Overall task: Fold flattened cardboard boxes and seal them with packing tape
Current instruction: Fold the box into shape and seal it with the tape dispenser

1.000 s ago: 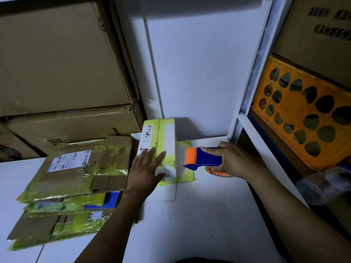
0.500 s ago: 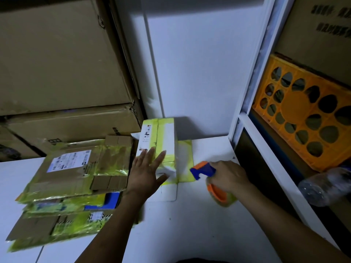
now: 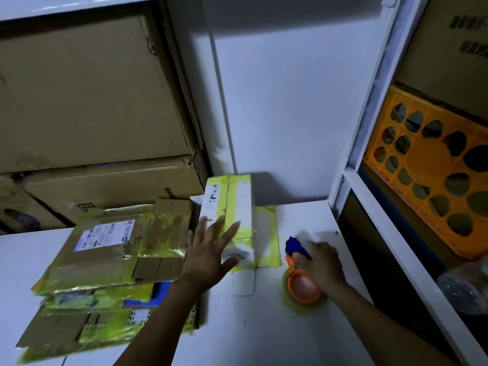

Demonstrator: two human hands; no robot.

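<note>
Right hand (image 3: 320,262) has lowered the tape dispenser (image 3: 301,286) from the white box (image 3: 239,204) to the white table (image 3: 264,326), fingers curled round its blue handle. Left hand (image 3: 211,249), fingers spread, presses flat on that yellow-taped box near the back wall. Light, stiff card, probably best gripped by its long sides. A stack of flattened boxes (image 3: 113,254) lies left; an orange crate (image 3: 435,180) sits shelved right.

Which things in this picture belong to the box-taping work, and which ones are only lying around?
For the job: white box with yellow tape, pressed by the left hand; tape dispenser, gripped by the right hand; stack of flattened boxes.
Lying about: orange crate; plastic bottle; large brown cartons on the shelf.
</note>
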